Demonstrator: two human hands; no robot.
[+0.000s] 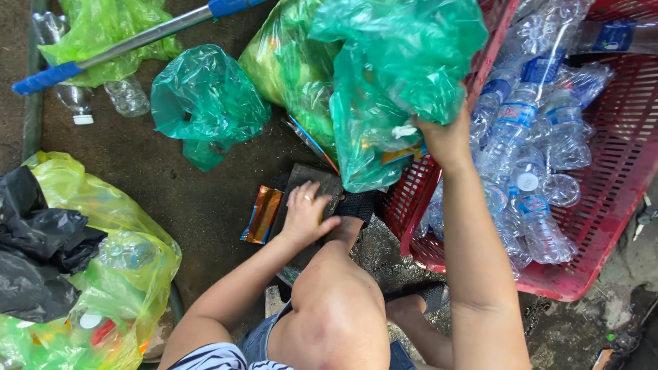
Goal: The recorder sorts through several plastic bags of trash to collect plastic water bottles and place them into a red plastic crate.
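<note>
Right hand (445, 140) clamped on bunched neck of green plastic bag (384, 82), lifted over rim of red crate (603, 226), probably so contents drop among clear plastic bottles (528, 137) there. Left hand (305, 212) flat, fingers spread, holding nothing, pressed on dark slab (312, 181) on ground, likely for balance. Bag translucent, crinkled, bulging, hanging between knee and crate.

Right hand (445, 140) gripping green bag (391, 75), left hand (305, 212) on dark board (312, 179)
</note>
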